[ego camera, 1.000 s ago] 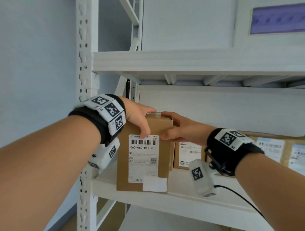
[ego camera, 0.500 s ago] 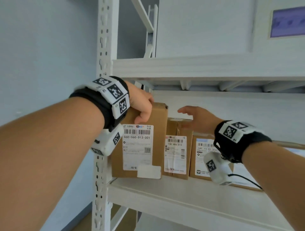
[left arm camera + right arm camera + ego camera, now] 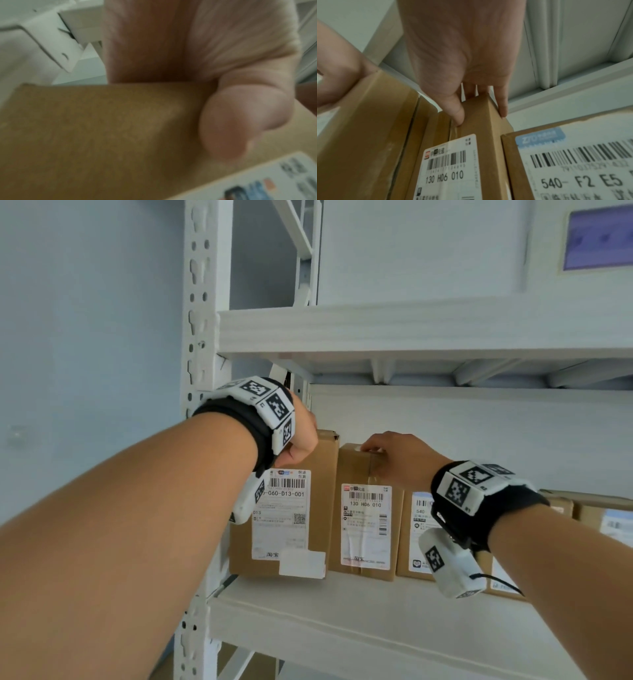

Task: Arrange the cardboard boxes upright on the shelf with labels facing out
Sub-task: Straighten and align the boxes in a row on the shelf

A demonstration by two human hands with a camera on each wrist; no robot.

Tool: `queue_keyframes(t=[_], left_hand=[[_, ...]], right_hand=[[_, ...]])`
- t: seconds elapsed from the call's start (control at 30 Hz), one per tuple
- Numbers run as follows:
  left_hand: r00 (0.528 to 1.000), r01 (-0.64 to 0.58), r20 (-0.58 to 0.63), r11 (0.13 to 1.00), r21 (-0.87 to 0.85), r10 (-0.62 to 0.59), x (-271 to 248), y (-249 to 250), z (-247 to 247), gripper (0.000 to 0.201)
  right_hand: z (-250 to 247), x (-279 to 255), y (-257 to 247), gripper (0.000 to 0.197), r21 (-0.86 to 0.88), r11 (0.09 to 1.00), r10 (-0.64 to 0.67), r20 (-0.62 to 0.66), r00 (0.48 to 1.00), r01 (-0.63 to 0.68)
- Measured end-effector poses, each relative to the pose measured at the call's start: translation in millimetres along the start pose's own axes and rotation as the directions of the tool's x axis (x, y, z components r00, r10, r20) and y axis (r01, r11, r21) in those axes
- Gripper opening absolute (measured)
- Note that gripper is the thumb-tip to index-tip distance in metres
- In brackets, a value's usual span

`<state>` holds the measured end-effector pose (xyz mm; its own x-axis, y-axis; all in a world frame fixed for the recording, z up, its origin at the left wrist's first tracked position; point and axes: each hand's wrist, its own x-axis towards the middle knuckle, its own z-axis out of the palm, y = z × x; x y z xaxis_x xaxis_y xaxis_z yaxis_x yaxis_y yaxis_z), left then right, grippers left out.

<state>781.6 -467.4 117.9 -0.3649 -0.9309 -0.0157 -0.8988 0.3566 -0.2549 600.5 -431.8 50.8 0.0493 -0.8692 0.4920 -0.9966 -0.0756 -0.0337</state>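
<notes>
As hands (image 3: 301, 436) grip, boxes (image 3: 366, 529) upright, labels outward

A pale blue-grey wall (image 3: 85, 337) stands left of the white perforated upright (image 3: 198, 302), evenly lit.
</notes>
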Motion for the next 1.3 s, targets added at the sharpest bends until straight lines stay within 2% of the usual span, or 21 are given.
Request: queue_keyframes(t=[0.07, 0.17, 0.27, 0.37, 0.43, 0.53, 0.73, 0.87, 1.0, 1.13, 1.2, 1.3], left_hand=[[1.0, -0.013, -0.005, 1.0, 0.021, 0.013, 9.8, 1.3, -1.7, 0.107], [0.999, -0.036, -0.024, 0.999, -0.014, 0.036, 22.0, -0.8, 1.5, 0.115], [0.996, -0.068, -0.055, 0.996, -0.06, 0.065, 36.4, -2.4, 10.0, 0.105], [0.993, -0.085, -0.084, 0.992, -0.095, 0.077, 54.1, -2.2, 15.4, 0.107], [0.995, -0.094, -0.05, 0.988, -0.122, 0.088, 63.3, -2.8, 20.0, 0.112], [0.991, -0.128, -0.042, 0.984, -0.122, 0.124, 70.9, -4.1, 25.8, 0.106], [0.971, -0.204, -0.143, 0.974, -0.098, 0.19, 77.2, -5.2, 31.7, 0.095], [0.941, -0.258, -0.256, 0.958, -0.125, 0.22, 77.7, -1.2, 40.6, 0.082], [0.927, -0.294, -0.295, 0.936, -0.195, 0.23, 78.5, 1.1, 48.9, 0.079], [0.945, -0.271, -0.247, 0.934, -0.232, 0.213, 81.1, 4.6, 48.4, 0.085], [0.947, -0.252, -0.261, 0.938, -0.238, 0.188, 81.5, 8.2, 48.1, 0.086], [0.933, -0.257, -0.312, 0.938, -0.234, 0.177, 77.7, 15.0, 45.0, 0.073]], right_hand=[[-1.4, 0.5, 1.9, 0.04, 0.009, 1.0, 0.004, -0.009, 1.0, -0.004], [-0.3, 0.9, 3.0, 0.04, 0.019, 1.0, 0.015, -0.02, 1.0, -0.014], [1.8, 1.6, 4.2, 0.041, 0.04, 0.999, 0.03, -0.02, 0.999, -0.029], [2.3, 2.4, 5.9, 0.042, 0.07, 0.997, 0.046, -0.016, 0.999, -0.044], [3.1, 2.6, 6.7, 0.042, 0.087, 0.995, 0.053, -0.019, 0.998, -0.051], [5.0, 2.4, 7.4, 0.043, 0.105, 0.993, 0.059, -0.022, 0.998, -0.056], [9.1, 2.5, 7.5, 0.041, 0.121, 0.99, 0.075, -0.055, 0.996, -0.068], [10.8, 3.6, 7.3, 0.041, 0.126, 0.989, 0.09, -0.058, 0.994, -0.082], [12.7, 3.4, 7.3, 0.041, 0.117, 0.989, 0.097, -0.053, 0.994, -0.09], [12.4, 0.1, 5.8, 0.042, 0.126, 0.986, 0.118, -0.053, 0.992, -0.11], [10.4, -2.8, 6.4, 0.043, 0.125, 0.985, 0.126, -0.063, 0.99, -0.118], [0.9, -8.5, 9.9, 0.043, 0.108, 0.984, 0.149, -0.069, 0.986, -0.141]])
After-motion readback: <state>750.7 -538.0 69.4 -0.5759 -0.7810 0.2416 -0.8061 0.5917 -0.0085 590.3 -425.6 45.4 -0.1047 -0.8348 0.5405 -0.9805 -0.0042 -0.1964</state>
